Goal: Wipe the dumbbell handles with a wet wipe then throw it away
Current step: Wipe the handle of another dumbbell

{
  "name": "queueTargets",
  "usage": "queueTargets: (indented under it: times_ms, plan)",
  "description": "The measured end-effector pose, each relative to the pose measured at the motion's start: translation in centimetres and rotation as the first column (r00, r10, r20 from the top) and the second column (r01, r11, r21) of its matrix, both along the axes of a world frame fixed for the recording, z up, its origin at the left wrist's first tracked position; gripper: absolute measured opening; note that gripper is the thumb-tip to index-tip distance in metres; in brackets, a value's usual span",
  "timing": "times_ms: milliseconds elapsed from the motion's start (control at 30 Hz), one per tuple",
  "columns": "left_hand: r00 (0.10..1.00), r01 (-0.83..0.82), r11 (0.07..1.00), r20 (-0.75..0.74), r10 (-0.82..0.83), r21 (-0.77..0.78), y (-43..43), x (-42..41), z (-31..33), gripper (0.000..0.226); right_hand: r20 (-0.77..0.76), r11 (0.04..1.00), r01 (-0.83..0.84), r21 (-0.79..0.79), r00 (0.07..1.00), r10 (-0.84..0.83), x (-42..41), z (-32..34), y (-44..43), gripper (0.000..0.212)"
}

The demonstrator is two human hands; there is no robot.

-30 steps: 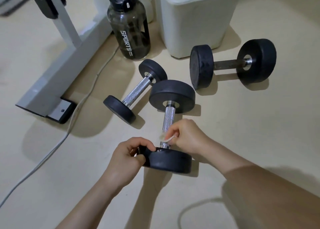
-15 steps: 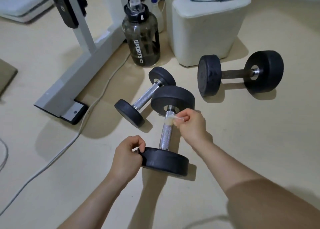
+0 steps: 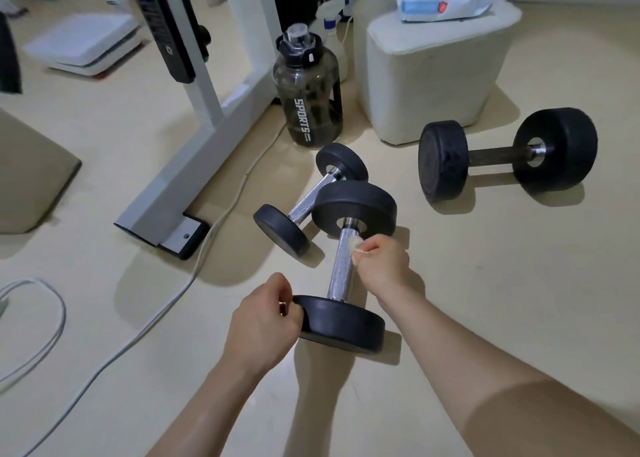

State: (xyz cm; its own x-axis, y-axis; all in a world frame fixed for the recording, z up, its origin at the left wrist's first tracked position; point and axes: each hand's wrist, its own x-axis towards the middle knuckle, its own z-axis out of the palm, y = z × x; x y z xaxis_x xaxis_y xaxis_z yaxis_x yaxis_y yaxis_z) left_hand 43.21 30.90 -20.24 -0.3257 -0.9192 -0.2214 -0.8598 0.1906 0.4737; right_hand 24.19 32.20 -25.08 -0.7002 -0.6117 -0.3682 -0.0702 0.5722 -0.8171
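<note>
My left hand (image 3: 265, 321) grips the near weight (image 3: 341, 323); my right hand (image 3: 382, 262) pinches the wipe (image 3: 355, 244) against the handle (image 3: 341, 266). Next, probably another stroke along it.

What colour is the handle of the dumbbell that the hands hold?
The handle is shiny, knurled silver metal; head view.

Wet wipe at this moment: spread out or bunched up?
Bunched up. The right hand pinches the wet wipe as a small wad against the handle of the dumbbell that the left hand grips.

Three dumbbells (image 3: 341, 273) (image 3: 308, 202) (image 3: 498, 155), one water bottle (image 3: 306, 93), one wipes pack (image 3: 443, 1), one wet wipe (image 3: 355, 245), two hands (image 3: 263, 325) (image 3: 384, 266).
</note>
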Motion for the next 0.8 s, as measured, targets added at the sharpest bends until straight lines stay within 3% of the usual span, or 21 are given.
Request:
queueTargets:
  times_ms: [67,167,233,300,367,400,433,500,567,667,800]
  plan:
    - [1.0,-0.002,1.0,-0.007,0.002,-0.012,-0.1,0.1,-0.2,0.008,-0.048,0.983,-0.179,0.037,0.982,0.181,0.5,-0.1,0.1,0.011]
    - [1.0,0.009,1.0,0.024,-0.009,0.001,-0.7,-0.3,0.1,0.008,0.144,0.902,-0.416,0.112,0.905,0.4,1.0,-0.1,1.6,0.02]
    - [0.997,0.047,0.998,0.067,-0.049,0.036,-1.2,-0.2,0.4,0.008,0.334,0.94,-0.34,0.021,0.889,0.314,0.7,0.9,2.0,0.016]
    - [0.991,0.104,0.994,0.084,-0.106,0.035,-1.5,-0.1,1.1,0.008,0.487,0.982,-0.142,-0.126,0.853,0.186,-0.2,3.3,1.8,0.008]
    - [0.993,0.103,0.995,-0.058,-0.104,-0.019,-1.7,-0.8,2.7,0.009,0.567,0.965,-0.063,-0.256,0.798,0.203,-1.3,6.9,1.8,0.011]
    - [0.974,0.067,0.998,-0.216,-0.068,-0.008,-1.8,-1.6,3.8,0.007,0.562,0.947,-0.091,-0.309,0.786,0.258,-1.8,8.7,2.1,0.011]
    - [0.914,0.035,0.997,-0.407,-0.003,0.071,-1.8,-2.6,5.3,0.004,0.536,0.928,-0.141,-0.345,0.782,0.318,-2.0,10.4,2.5,0.012]
    - [0.704,0.103,0.934,-0.688,0.175,0.342,-1.6,-5.0,8.2,0.018,0.465,0.9,-0.254,-0.355,0.787,0.405,-2.5,13.5,3.2,0.009]
    - [0.596,0.209,0.88,-0.769,0.231,0.427,-1.5,-7.2,9.9,0.026,0.394,0.889,-0.32,-0.327,0.809,0.436,-3.1,16.2,4.1,0.003]
    - [0.439,0.32,0.811,-0.835,0.331,0.49,-1.3,-10.1,11.2,0.017,0.317,0.905,-0.312,-0.29,0.861,0.398,-5.1,19.9,5.7,0.003]
    - [0.338,0.527,0.657,-0.842,0.42,0.539,-0.3,-13.5,11.8,0.008,0.234,0.933,-0.269,-0.238,0.917,0.324,-8.9,23.2,9.2,0.01]
